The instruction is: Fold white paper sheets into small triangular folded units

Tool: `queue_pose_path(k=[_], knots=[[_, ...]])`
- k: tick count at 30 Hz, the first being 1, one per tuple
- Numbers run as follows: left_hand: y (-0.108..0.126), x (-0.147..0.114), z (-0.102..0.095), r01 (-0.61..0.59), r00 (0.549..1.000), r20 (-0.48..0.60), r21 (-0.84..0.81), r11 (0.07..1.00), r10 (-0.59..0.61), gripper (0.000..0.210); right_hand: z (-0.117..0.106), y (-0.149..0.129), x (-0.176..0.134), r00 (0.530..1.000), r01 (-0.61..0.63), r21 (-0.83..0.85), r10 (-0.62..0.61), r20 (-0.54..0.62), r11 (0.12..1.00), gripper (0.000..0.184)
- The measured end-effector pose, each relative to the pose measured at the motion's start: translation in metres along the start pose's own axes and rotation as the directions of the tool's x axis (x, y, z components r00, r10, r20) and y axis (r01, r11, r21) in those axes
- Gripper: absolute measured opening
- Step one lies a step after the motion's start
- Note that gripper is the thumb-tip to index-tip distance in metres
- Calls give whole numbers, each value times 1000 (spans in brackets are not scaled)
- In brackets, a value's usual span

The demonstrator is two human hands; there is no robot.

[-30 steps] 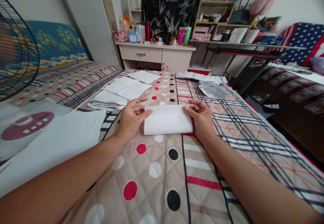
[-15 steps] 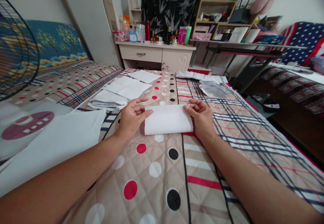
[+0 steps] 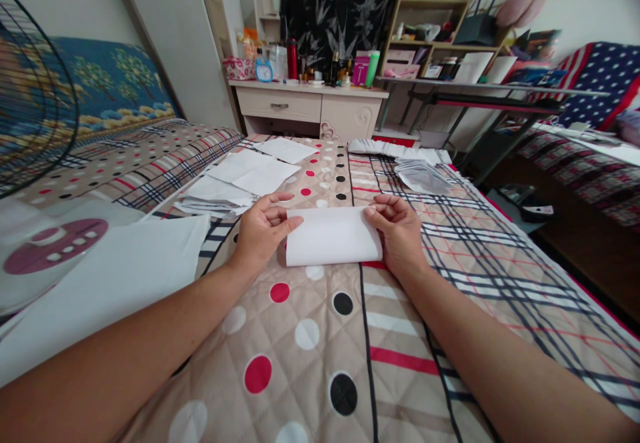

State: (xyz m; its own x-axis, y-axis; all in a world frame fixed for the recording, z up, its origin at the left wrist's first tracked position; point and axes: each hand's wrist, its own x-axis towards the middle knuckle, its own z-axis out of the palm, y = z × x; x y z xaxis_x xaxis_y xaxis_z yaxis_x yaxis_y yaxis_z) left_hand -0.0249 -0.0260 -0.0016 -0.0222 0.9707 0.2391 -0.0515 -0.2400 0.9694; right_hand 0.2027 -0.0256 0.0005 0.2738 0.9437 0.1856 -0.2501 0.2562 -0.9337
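A white sheet of paper point(image 3: 333, 237), bent over on itself with a rounded near edge, is held between my two hands above the bed. My left hand point(image 3: 263, 229) pinches its left side, thumb on top and fingers behind. At the right end, my right hand point(image 3: 400, 229) grips the upper corner with the thumb on the face of the paper. Both hands are closed on it. Left of my left hand lies a pile of white papers point(image 3: 220, 193), and nearer to me are larger white sheets point(image 3: 135, 269).
A quilted bedspread point(image 3: 305, 396) with dots and plaid spreads beneath. Fanned folded papers point(image 3: 423, 175) and a pleated white strip point(image 3: 390, 149) lie at the far right. A fan's wire guard point(image 3: 70, 96) and its white base point(image 3: 30, 223) stand at left. Beyond is a dresser point(image 3: 280, 104).
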Motion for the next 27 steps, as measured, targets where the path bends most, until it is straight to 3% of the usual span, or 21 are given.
queue_pose_path(k=[7, 12, 18, 27], knots=[[2, -1, 0, 66, 997, -39, 93, 993, -63, 57, -3, 5, 3, 1000, -21, -167, 17, -25, 986, 39], [3, 0, 0, 109, 994, -14, 232, 967, -108, 54, -4, 6, 6, 999, 31, -400, -34, 0, 916, 35], [3, 4, -1, 101, 993, 19, 342, 934, -115, 50, -11, 11, 11, 997, 76, -517, -53, 60, 853, 33], [-5, 6, -3, -120, 992, 94, 594, 796, 79, 30, -17, 18, 13, 984, 165, -667, -80, 156, 727, 26]])
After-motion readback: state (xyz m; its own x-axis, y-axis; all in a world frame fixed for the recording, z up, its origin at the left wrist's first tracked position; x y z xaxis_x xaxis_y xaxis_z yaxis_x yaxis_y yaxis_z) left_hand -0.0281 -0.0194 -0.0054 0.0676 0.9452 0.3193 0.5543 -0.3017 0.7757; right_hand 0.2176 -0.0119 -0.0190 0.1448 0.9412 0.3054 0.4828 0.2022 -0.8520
